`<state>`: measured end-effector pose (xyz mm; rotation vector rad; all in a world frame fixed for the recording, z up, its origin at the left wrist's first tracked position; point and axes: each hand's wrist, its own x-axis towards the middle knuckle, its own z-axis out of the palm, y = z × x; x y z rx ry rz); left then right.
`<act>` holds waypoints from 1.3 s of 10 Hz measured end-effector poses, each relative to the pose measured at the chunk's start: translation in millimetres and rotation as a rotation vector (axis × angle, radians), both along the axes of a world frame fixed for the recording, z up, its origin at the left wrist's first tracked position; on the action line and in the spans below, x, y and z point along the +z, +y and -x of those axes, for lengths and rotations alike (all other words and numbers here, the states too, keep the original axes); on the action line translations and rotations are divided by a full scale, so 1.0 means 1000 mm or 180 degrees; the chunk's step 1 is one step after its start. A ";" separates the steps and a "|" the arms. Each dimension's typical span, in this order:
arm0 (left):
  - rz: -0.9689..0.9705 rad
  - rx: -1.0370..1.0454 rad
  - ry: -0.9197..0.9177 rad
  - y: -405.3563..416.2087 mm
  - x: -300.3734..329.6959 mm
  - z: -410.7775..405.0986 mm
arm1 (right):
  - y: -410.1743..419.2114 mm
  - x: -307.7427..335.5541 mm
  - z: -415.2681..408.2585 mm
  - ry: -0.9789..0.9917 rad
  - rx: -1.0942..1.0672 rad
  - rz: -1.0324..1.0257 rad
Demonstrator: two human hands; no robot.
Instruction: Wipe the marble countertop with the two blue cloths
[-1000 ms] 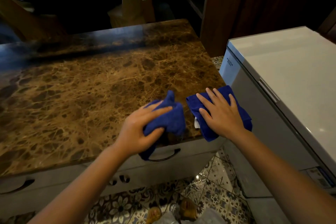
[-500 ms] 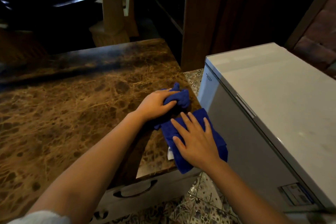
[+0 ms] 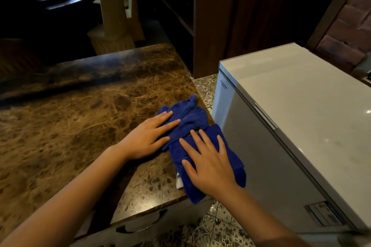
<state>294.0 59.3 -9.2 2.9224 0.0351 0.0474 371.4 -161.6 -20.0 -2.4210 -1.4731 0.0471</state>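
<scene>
now both my hands lie flat, fingers spread—left hand [image 3: 149,138] pressing the bunched cloth [image 3: 185,118], right hand [image 3: 208,163] the flat cloth [image 3: 233,163]—at the table [image 3: 80,126] corner, lower centre, palms down for wiping pressure.

Two cloths [image 3: 188,118] [image 3: 230,158] lie touching at the countertop's [image 3: 80,126] right edge; a chest freezer [image 3: 301,116] stands right of it.

I see two blue cloths at the right end of the brown-veined marble countertop [image 3: 80,122], touching. The farther cloth [image 3: 188,115] lies rumpled, a twisted corner poking up. The nearer cloth [image 3: 232,158] lies folded flat, its right and near edges overhanging the counter's corner.
</scene>
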 end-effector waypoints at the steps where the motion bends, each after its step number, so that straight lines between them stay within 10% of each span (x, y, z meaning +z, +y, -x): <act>1: 0.0025 -0.0041 0.0171 0.001 -0.006 -0.007 | 0.000 0.001 0.000 0.0005 -0.0004 0.0010; 5: -0.0136 -0.0055 0.0507 -0.001 0.003 -0.043 | -0.001 0.002 0.000 -0.0034 -0.0009 0.0095; 8: 0.0185 0.1490 -0.0874 -0.020 0.030 0.060 | 0.000 -0.002 -0.003 0.0012 0.0014 0.0195; 13: -0.0128 0.2439 -0.0351 -0.040 0.019 0.199 | -0.005 0.039 0.040 -0.0195 -0.0003 0.0405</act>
